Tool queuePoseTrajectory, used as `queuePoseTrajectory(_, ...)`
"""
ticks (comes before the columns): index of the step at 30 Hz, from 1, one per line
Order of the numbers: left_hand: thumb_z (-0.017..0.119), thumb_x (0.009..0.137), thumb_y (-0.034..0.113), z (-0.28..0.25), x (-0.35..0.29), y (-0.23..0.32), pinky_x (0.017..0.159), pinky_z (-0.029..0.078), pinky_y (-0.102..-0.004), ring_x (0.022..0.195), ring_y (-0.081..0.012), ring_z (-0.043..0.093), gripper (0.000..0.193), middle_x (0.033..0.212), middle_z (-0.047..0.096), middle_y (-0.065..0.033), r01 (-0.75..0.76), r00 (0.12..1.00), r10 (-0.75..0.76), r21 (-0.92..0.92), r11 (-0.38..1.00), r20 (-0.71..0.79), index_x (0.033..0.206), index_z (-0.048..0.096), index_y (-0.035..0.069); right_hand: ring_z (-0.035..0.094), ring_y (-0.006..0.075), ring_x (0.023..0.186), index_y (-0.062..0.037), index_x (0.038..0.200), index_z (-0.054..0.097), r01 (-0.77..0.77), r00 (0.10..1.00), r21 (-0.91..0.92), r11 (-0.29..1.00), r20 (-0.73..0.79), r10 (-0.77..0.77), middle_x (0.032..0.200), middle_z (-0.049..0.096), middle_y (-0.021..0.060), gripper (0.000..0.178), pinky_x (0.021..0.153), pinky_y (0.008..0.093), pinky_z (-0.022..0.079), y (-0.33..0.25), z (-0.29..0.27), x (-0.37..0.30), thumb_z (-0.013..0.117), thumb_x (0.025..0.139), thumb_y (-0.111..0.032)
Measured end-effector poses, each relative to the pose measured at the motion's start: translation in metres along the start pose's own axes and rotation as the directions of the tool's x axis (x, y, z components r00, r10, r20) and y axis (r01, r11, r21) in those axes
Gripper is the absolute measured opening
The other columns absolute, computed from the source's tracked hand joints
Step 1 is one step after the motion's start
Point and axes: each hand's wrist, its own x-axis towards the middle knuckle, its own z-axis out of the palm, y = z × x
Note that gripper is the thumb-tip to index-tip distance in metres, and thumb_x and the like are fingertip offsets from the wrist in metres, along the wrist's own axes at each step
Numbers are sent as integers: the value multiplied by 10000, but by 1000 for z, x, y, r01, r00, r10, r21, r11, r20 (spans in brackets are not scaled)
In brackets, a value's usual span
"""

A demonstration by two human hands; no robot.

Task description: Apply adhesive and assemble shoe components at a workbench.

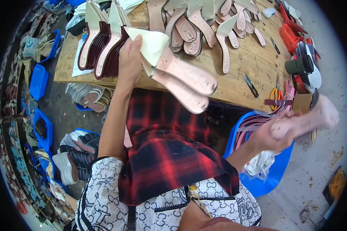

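My left hand [130,61] is closed on the cream heel ends of a few pink shoe insoles [187,73], thumb on top, their pink ends fanned out over the table's front edge. Off to the right, my right hand [273,134] grips another pink insole [308,122] near one end. Its far end is smeared by motion. Beside my left hand stand two stacks of insoles with dark red edges [108,57]. More loose pink insoles [189,29] with dark edges lie across the back of the wooden table [235,86].
Right on the table lie a black-handled knife [251,85], orange-handled scissors [275,96] and a dark green cup [298,65]. Below my right hand is a blue tub [266,184] with strips and plastic. Blue bins [38,81] and stacked soles [67,165] stand on the left floor.
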Motion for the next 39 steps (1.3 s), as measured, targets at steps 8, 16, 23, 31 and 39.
queuePoseTrajectory(8, 474, 1012, 333, 17, -50, -10, 633, 436, -206, 714, -35, 524, 323, 820, 584, 28, 235, 868, -253, 94, 967, 427, 996, 590, 32, 517, 387, 1156, -17, 1332, 490, 498, 798, -855, 143, 517, 310, 1337, 468, 257, 536, 1010, 440, 394, 153, -98, 78, 597, 912, -332)
queuePoseTrajectory(16, 719, 846, 250, 29, -70, -20, 680, 474, -247, 760, -77, 582, 311, 864, 644, -33, 170, 865, -265, 246, 954, 427, 999, 608, 4, 524, 338, 1199, 1, 1290, 532, -56, 684, -892, 448, 293, 668, 1279, 536, 258, 514, 1009, 413, 403, 98, -25, -31, 558, 934, -369)
queuePoseTrajectory(23, 703, 856, 225, 32, -71, -19, 732, 488, -281, 814, -90, 594, 312, 913, 655, -58, 111, 849, -297, 403, 909, 436, 1047, 613, -5, 586, 107, 653, 31, 1073, 631, -598, 206, -676, 430, 389, 898, 838, 636, 65, 348, 568, 247, 477, 70, 27, -109, 592, 940, -288)
queuePoseTrajectory(31, 621, 918, 149, 0, -47, -2, 740, 483, -274, 789, -98, 596, 248, 910, 673, -40, 93, 904, -161, 186, 978, 397, 1101, 597, -17, 609, 161, 760, -1, 1368, 365, -585, -80, -765, 268, 384, 920, 921, 637, 113, 619, 706, 309, 494, 30, 30, -124, 620, 886, -293)
queuePoseTrajectory(39, 682, 831, 64, 47, -37, 49, 810, 485, -256, 968, -173, 619, 484, 1149, 623, -150, -153, 975, 123, 161, 975, 183, 1268, 498, -30, 647, 369, 888, 8, 1325, 432, 246, 626, -765, 595, 595, 505, 1110, 611, 217, 722, 744, 372, 527, 42, 57, -127, 740, 749, -299)
